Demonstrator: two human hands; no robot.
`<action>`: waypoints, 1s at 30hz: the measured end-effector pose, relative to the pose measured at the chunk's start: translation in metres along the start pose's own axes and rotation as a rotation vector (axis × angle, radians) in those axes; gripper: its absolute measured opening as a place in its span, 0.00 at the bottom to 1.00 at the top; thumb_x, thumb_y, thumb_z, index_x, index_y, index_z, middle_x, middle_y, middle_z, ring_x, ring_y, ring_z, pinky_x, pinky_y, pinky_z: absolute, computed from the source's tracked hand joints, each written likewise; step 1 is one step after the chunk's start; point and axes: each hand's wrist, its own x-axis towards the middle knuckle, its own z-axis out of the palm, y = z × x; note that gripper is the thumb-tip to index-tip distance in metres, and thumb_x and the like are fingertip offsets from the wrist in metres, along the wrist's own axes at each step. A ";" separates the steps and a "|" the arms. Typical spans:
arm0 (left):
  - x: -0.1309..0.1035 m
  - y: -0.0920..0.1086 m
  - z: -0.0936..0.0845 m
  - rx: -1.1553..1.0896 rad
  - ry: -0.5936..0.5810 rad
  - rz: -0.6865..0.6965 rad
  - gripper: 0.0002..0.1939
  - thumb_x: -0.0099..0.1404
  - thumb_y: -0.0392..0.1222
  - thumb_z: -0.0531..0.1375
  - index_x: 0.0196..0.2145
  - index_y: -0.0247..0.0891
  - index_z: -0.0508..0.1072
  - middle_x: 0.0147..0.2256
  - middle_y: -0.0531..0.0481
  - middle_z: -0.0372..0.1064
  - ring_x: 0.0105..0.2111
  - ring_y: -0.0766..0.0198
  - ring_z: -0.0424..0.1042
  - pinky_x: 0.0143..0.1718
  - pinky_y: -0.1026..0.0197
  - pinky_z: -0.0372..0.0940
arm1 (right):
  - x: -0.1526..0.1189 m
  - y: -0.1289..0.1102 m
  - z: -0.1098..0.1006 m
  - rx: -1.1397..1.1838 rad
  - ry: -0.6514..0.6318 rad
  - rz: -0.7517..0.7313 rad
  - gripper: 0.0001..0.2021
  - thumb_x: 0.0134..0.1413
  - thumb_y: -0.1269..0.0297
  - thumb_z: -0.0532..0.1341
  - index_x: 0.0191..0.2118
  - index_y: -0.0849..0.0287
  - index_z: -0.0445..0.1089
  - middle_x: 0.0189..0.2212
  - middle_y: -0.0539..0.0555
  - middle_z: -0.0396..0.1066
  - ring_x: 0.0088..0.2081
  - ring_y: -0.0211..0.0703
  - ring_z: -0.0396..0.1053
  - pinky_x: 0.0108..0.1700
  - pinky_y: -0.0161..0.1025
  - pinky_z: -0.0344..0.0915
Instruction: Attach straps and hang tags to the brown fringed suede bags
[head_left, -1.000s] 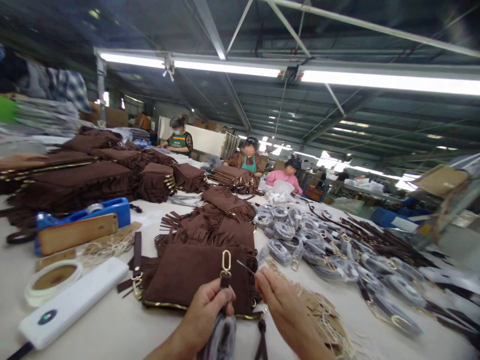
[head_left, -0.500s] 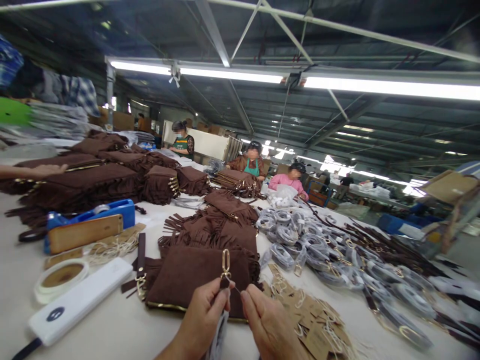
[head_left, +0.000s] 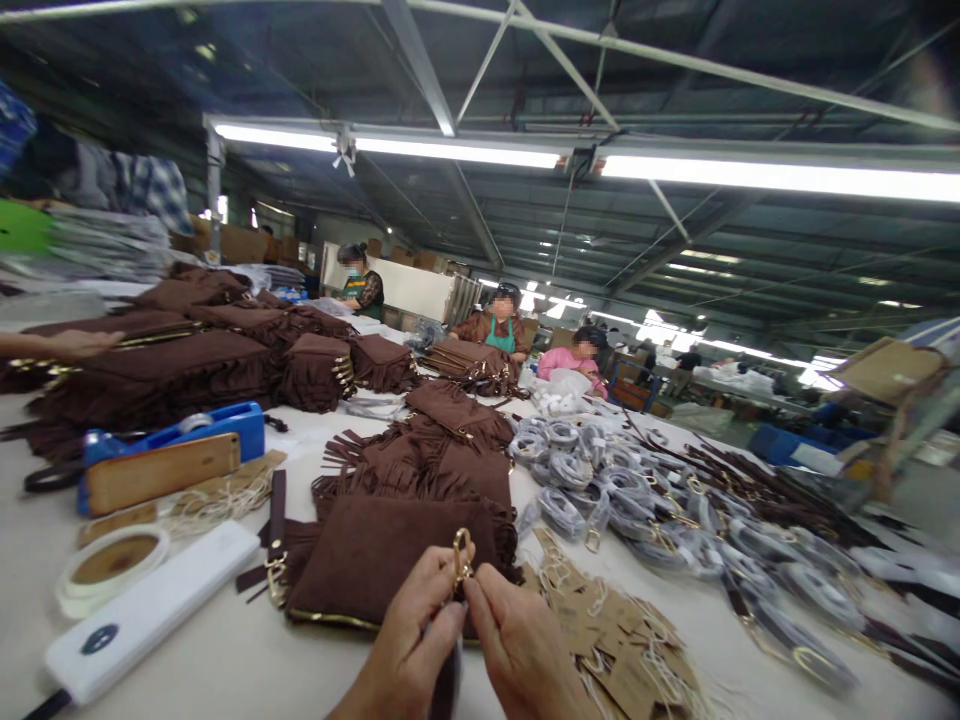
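My left hand (head_left: 420, 625) is closed around the end of a dark strap (head_left: 448, 670), part of it wrapped in greyish plastic. From its fingertips a gold snap hook (head_left: 461, 548) stands up. At the base of that hook my right hand (head_left: 514, 625) pinches with thumb and forefinger; what lies between them is hidden. Behind both hands a dark brown fringed bag (head_left: 382, 560) lies flat, a gold zip along its near edge. A short strap with a gold clasp (head_left: 276, 570) sits at the bag's left.
Right of my hands are kraft tags (head_left: 615, 625) with white strings and a heap of plastic-wrapped straps (head_left: 622, 490). To the left lie a white device (head_left: 154, 610), a tape roll (head_left: 112, 565), a phone (head_left: 161, 473) and a blue tape dispenser (head_left: 251, 425). Another person's hand (head_left: 86, 345) touches stacked bags.
My right hand has moved left, up against the hook; the thin strand seen between the hands before is now hidden. The hook sits slightly lower and further right.
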 end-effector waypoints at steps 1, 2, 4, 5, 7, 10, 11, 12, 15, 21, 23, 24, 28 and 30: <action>0.001 0.000 0.000 -0.060 -0.001 -0.031 0.15 0.68 0.46 0.53 0.44 0.38 0.76 0.42 0.45 0.67 0.45 0.56 0.65 0.53 0.57 0.60 | -0.002 0.001 0.001 0.009 0.018 -0.001 0.23 0.71 0.52 0.41 0.29 0.54 0.63 0.20 0.49 0.70 0.20 0.40 0.66 0.25 0.37 0.47; 0.002 0.000 0.000 -0.109 0.014 -0.067 0.17 0.68 0.49 0.53 0.39 0.38 0.77 0.39 0.46 0.67 0.41 0.58 0.65 0.48 0.59 0.62 | -0.005 0.002 0.002 0.017 0.032 -0.002 0.23 0.71 0.53 0.41 0.29 0.54 0.63 0.20 0.49 0.70 0.20 0.40 0.66 0.25 0.37 0.47; 0.005 -0.001 0.001 -0.171 0.072 -0.149 0.20 0.67 0.54 0.54 0.30 0.36 0.75 0.31 0.49 0.65 0.32 0.62 0.64 0.36 0.63 0.62 | -0.011 0.003 0.003 0.029 0.033 -0.001 0.22 0.71 0.53 0.42 0.28 0.55 0.62 0.20 0.49 0.69 0.20 0.39 0.66 0.25 0.36 0.47; 0.006 -0.002 0.001 -0.190 0.096 -0.184 0.21 0.66 0.56 0.56 0.27 0.35 0.74 0.28 0.51 0.63 0.28 0.64 0.61 0.31 0.65 0.60 | -0.013 0.003 0.003 0.031 0.036 0.006 0.22 0.71 0.53 0.43 0.27 0.55 0.61 0.19 0.48 0.68 0.20 0.38 0.65 0.25 0.36 0.47; 0.008 -0.002 0.002 -0.226 0.114 -0.225 0.21 0.62 0.57 0.60 0.24 0.35 0.71 0.25 0.53 0.60 0.25 0.67 0.57 0.26 0.66 0.56 | -0.018 0.003 0.002 0.040 0.040 0.022 0.22 0.71 0.53 0.43 0.26 0.55 0.60 0.18 0.47 0.66 0.19 0.37 0.63 0.25 0.36 0.47; 0.007 -0.001 0.004 -0.272 0.074 -0.237 0.21 0.61 0.57 0.62 0.25 0.35 0.72 0.25 0.53 0.61 0.26 0.67 0.58 0.28 0.66 0.56 | -0.023 0.002 -0.002 0.065 0.049 0.036 0.21 0.71 0.54 0.44 0.26 0.55 0.59 0.19 0.47 0.65 0.19 0.37 0.62 0.25 0.36 0.47; 0.006 0.000 0.005 -0.275 0.058 -0.232 0.20 0.61 0.57 0.61 0.27 0.35 0.74 0.25 0.53 0.61 0.27 0.66 0.59 0.29 0.66 0.57 | -0.024 0.002 -0.004 0.071 0.048 0.040 0.21 0.70 0.54 0.45 0.26 0.55 0.59 0.19 0.46 0.64 0.19 0.37 0.62 0.25 0.36 0.47; 0.005 0.001 0.006 -0.271 0.042 -0.219 0.20 0.62 0.57 0.60 0.29 0.35 0.75 0.26 0.52 0.62 0.27 0.66 0.59 0.30 0.66 0.57 | -0.025 0.001 -0.006 0.076 0.041 0.045 0.20 0.70 0.55 0.45 0.26 0.55 0.59 0.19 0.46 0.64 0.19 0.37 0.62 0.25 0.36 0.47; 0.003 0.002 0.009 -0.221 0.031 -0.164 0.20 0.64 0.56 0.60 0.28 0.35 0.75 0.27 0.51 0.62 0.29 0.65 0.60 0.32 0.65 0.58 | -0.028 0.001 -0.012 0.095 -0.019 0.057 0.19 0.70 0.57 0.46 0.28 0.55 0.60 0.20 0.46 0.64 0.21 0.37 0.62 0.25 0.35 0.48; 0.004 0.009 0.012 -0.190 0.033 -0.074 0.19 0.64 0.52 0.61 0.23 0.36 0.69 0.26 0.52 0.63 0.29 0.65 0.63 0.33 0.65 0.59 | -0.034 0.000 -0.025 0.242 -0.112 0.103 0.17 0.69 0.57 0.47 0.29 0.56 0.62 0.23 0.48 0.65 0.25 0.37 0.64 0.28 0.33 0.53; 0.003 0.014 0.012 -0.187 0.021 -0.049 0.19 0.65 0.52 0.60 0.23 0.36 0.69 0.26 0.52 0.63 0.28 0.66 0.63 0.32 0.66 0.60 | -0.036 0.001 -0.032 0.345 -0.102 0.170 0.18 0.68 0.55 0.49 0.28 0.56 0.62 0.23 0.48 0.64 0.26 0.38 0.64 0.29 0.32 0.56; 0.002 0.017 0.012 -0.198 -0.003 -0.050 0.20 0.66 0.53 0.59 0.24 0.36 0.69 0.25 0.52 0.63 0.27 0.66 0.63 0.32 0.66 0.60 | -0.036 0.002 -0.036 0.401 -0.066 0.217 0.19 0.68 0.54 0.49 0.28 0.56 0.63 0.23 0.48 0.63 0.27 0.38 0.63 0.30 0.32 0.57; -0.006 0.026 0.017 -0.167 -0.149 -0.063 0.19 0.69 0.52 0.56 0.25 0.36 0.68 0.24 0.52 0.64 0.24 0.67 0.65 0.28 0.65 0.60 | -0.042 0.009 -0.050 0.575 0.121 0.323 0.18 0.64 0.50 0.55 0.29 0.57 0.68 0.25 0.49 0.64 0.28 0.39 0.64 0.32 0.33 0.61; -0.011 0.033 0.021 -0.048 -0.143 0.033 0.18 0.70 0.49 0.55 0.25 0.36 0.69 0.26 0.51 0.64 0.27 0.66 0.66 0.31 0.66 0.60 | -0.048 0.011 -0.053 0.686 0.109 0.305 0.17 0.61 0.50 0.59 0.29 0.57 0.69 0.29 0.52 0.68 0.33 0.41 0.67 0.35 0.34 0.64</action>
